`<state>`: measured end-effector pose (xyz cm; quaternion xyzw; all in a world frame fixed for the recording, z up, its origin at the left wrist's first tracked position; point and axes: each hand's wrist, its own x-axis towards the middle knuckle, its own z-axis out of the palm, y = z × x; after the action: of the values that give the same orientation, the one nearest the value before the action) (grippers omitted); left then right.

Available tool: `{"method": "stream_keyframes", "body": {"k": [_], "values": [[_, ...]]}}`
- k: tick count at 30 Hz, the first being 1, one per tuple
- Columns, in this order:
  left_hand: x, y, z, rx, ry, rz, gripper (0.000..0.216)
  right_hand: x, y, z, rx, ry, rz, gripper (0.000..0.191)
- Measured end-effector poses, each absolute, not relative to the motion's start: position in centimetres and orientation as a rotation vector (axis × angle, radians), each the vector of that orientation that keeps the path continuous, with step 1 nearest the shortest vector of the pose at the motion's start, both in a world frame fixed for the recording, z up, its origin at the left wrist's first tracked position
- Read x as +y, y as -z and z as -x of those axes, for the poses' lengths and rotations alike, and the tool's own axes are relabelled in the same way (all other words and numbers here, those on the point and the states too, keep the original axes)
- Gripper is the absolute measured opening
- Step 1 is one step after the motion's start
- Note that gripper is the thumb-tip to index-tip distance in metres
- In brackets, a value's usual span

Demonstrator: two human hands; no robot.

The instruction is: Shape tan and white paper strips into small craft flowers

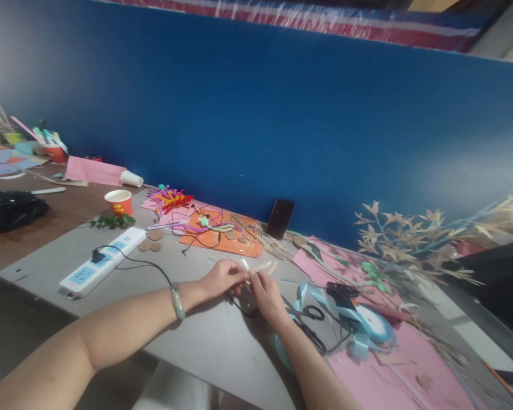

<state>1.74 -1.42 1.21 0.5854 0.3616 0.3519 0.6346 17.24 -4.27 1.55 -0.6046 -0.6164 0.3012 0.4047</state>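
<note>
My left hand (pixel 223 279) and my right hand (pixel 267 295) meet above the grey table (pixel 214 353), fingertips almost touching. Both are closed in a pinch around a small pale, leaf-like piece (pixel 263 266) whose pointed ends stick out beyond the right fingers. A short white bit (pixel 245 264) pokes up between the fingertips; its kind is unclear. A black cable (pixel 243 312) runs beneath the hands. Just right of my right wrist lie black-handled scissors (pixel 314 312) and a spool of light blue ribbon (pixel 374 323), with ribbon trailing loose.
A white power strip (pixel 105 262) with a plug lies left, near a red paper cup (pixel 118 202). Behind are pipe cleaners (pixel 171 198), orange paper (pixel 222 242) and a leaning phone (pixel 280 218). Pink paper (pixel 393 370) and dried leafy stems (pixel 389 233) occupy the right.
</note>
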Motion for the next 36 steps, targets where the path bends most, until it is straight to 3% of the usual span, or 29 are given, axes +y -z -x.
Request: {"method": "stream_keyframes", "body": {"k": [13, 18, 24, 36], "values": [[-1.4, -1.3, -1.5, 0.791, -0.795, -1.324, 0.036, -4.8, -2.3, -16.9, -1.511, -0.839, 1.46, 0.03], [-1.7, -2.4, -1.5, 0.73, -0.861, -1.369, 0.023, -5.2, -2.9, -16.7, -1.268, -1.237, 1.372, 0.033], [-1.5, -3.1, -1.4, 0.691, -0.878, -1.38, 0.023, -5.3, -3.3, -16.5, -0.94, -1.68, 1.181, 0.037], [-0.9, -3.0, -1.0, 0.656, -0.876, -1.373, 0.02, -5.0, -3.5, -17.6, -0.704, -1.934, 1.07, 0.043]]}}
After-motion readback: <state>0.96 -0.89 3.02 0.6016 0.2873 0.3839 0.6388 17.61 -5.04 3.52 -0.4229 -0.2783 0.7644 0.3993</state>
